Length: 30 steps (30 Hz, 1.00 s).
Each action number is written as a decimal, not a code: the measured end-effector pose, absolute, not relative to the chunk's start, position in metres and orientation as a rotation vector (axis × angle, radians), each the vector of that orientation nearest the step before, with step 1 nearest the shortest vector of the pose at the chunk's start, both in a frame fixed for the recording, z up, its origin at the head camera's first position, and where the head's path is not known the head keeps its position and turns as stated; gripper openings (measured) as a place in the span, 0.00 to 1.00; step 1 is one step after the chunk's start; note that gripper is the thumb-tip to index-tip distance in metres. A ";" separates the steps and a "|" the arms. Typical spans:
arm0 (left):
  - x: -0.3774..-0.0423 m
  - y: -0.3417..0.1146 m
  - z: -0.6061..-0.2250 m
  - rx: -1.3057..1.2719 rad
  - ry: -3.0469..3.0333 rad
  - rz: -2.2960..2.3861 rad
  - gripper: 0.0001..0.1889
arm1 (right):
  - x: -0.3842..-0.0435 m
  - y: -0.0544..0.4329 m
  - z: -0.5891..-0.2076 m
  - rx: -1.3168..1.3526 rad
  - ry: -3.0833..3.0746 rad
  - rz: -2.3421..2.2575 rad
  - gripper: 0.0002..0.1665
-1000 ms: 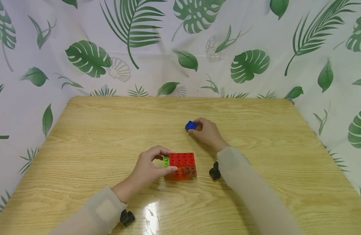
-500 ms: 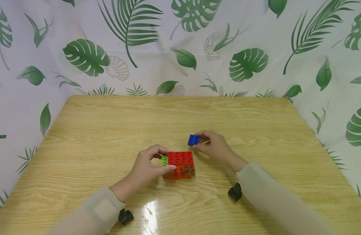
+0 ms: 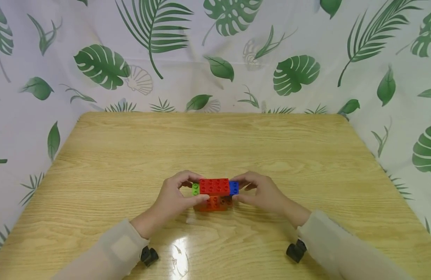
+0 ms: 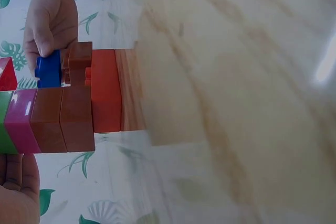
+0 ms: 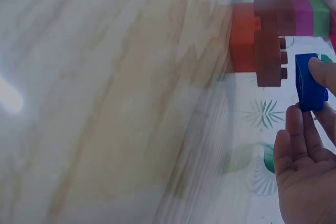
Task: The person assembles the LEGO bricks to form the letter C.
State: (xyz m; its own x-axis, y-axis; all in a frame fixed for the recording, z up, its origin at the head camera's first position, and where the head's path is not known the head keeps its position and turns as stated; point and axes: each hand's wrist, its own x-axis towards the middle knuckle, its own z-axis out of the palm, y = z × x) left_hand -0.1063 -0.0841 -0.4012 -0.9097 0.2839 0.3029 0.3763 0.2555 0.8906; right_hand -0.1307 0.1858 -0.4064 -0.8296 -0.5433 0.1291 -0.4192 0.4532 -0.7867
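Note:
A stack of toy building bricks stands on the table. It has an orange brick (image 3: 212, 204) at the bottom, brown bricks (image 4: 77, 121), a magenta brick (image 4: 22, 121), a green brick (image 3: 196, 189) and a studded red brick (image 3: 214, 186) on top. My left hand (image 3: 173, 196) grips the stack's left side between thumb and fingers. With my right hand (image 3: 262, 192) I pinch a small blue brick (image 3: 234, 188) by the red brick's right end. In the right wrist view that blue brick hangs above a brown brick's studs (image 5: 284, 57), apart from them.
The wooden table (image 3: 306, 155) runs back to a white cloth (image 3: 180, 85) printed with green leaves. Black wrist-worn devices (image 3: 149, 256) show beneath both sleeves. A bright reflection lies on the table near the left forearm.
My right hand has brought the blue brick from farther back on the table toward me, to the stack's right side. The left hand keeps its grip on the stack.

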 end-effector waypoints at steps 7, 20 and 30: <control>-0.106 -0.084 -0.398 -0.637 -2.449 -1.778 0.19 | -0.119 0.184 -0.400 -0.890 2.514 -1.360 0.24; -0.110 -0.085 -0.394 -0.652 -2.487 -1.798 0.17 | -0.118 0.181 -0.394 -0.943 2.569 -1.368 0.22; -0.112 -0.086 -0.391 -0.672 -2.520 -1.777 0.16 | -0.119 0.180 -0.396 -0.948 2.491 -1.474 0.21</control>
State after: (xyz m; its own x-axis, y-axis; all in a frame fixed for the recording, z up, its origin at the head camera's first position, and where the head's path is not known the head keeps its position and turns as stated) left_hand -0.1120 -0.0860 -0.3911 -0.9093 0.3479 0.2284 0.3320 0.2751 0.9023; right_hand -0.1188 0.1795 -0.3958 -0.8023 -0.5540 0.2223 -0.4614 0.3393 -0.8198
